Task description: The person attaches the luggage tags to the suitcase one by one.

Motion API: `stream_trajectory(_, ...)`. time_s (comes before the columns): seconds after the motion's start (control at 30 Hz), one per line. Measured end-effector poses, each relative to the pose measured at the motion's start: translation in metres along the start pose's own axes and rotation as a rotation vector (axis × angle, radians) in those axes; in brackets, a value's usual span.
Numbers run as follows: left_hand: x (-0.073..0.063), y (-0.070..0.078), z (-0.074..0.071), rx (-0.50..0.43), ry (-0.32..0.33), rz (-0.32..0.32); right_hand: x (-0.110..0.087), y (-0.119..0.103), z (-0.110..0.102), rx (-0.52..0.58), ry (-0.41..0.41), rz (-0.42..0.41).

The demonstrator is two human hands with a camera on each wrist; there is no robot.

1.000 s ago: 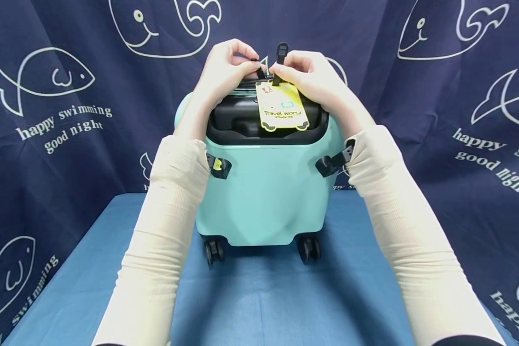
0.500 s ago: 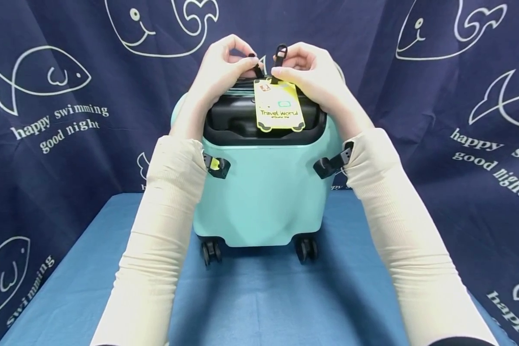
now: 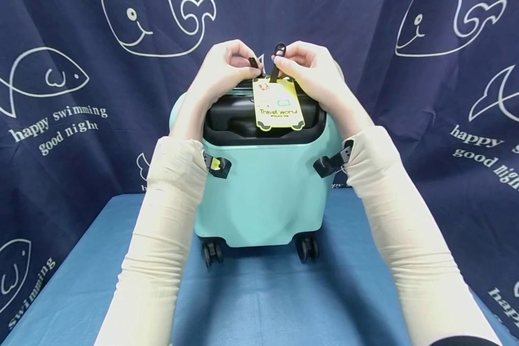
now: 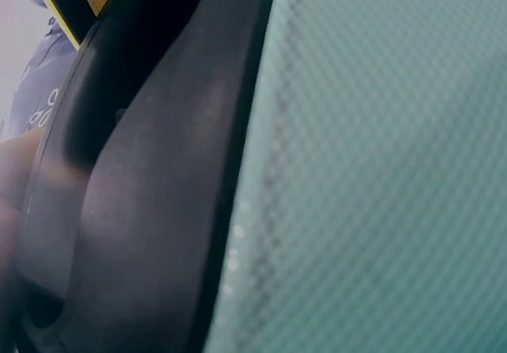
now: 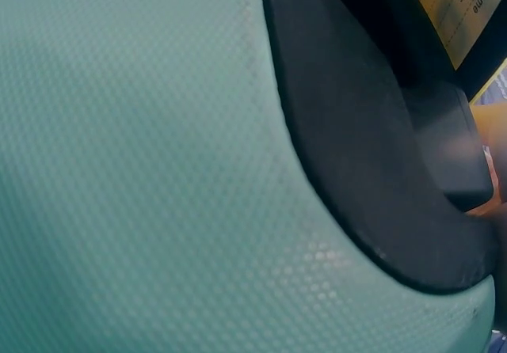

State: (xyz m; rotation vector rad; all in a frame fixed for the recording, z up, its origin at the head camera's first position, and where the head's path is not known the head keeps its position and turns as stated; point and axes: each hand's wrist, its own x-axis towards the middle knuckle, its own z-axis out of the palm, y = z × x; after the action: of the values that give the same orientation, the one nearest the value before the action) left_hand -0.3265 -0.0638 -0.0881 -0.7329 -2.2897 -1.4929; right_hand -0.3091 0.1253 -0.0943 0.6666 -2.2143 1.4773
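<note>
A mint-green suitcase (image 3: 264,192) stands upright on its wheels, with a black handle (image 3: 233,113) set in its upper part. A yellow and white luggage tag (image 3: 278,103), printed "Travel World", hangs over that handle by a black strap. My right hand (image 3: 315,72) pinches the looped part of the strap (image 3: 274,72) between thumb and fingers just above the tag. At the left, my left hand (image 3: 220,69) pinches the other strap end (image 3: 253,62), whose tip sticks up past the fingertips. The right wrist view shows the tag's back (image 5: 463,13), with "Name" and "Address" lines.
Blue cloth (image 3: 251,298) covers the table under the suitcase wheels (image 3: 307,247). Behind hangs a navy curtain (image 3: 350,24) with white fish drawings. Small black wrist mounts (image 3: 328,166) sit at the cuffs, close in front of the shell.
My left hand rose slightly, then came down again, with its strap end now tilting left. The looped end in my right hand leans a little more to the right. Both hands keep their pinch.
</note>
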Motion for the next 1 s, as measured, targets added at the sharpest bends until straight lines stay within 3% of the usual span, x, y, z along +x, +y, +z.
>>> stream_trajectory(0.4,0.000,0.001,0.002,0.002,0.030,-0.024,0.005,-0.003,-0.002,0.063,-0.002,-0.035)
stream_trajectory(0.53,-0.001,-0.001,0.003,0.000,0.053,-0.009,0.009,-0.009,-0.005,0.009,-0.045,-0.020)
stream_trajectory(0.67,-0.002,-0.002,0.003,-0.010,0.090,0.000,0.015,-0.009,-0.003,-0.034,-0.083,-0.082)
stream_trajectory(0.83,-0.004,-0.001,0.004,-0.103,0.119,-0.007,0.018,-0.002,0.001,0.056,-0.068,-0.121)
stream_trajectory(1.0,-0.004,-0.002,0.003,-0.080,0.138,-0.035,0.019,0.002,0.002,0.146,-0.050,-0.100)
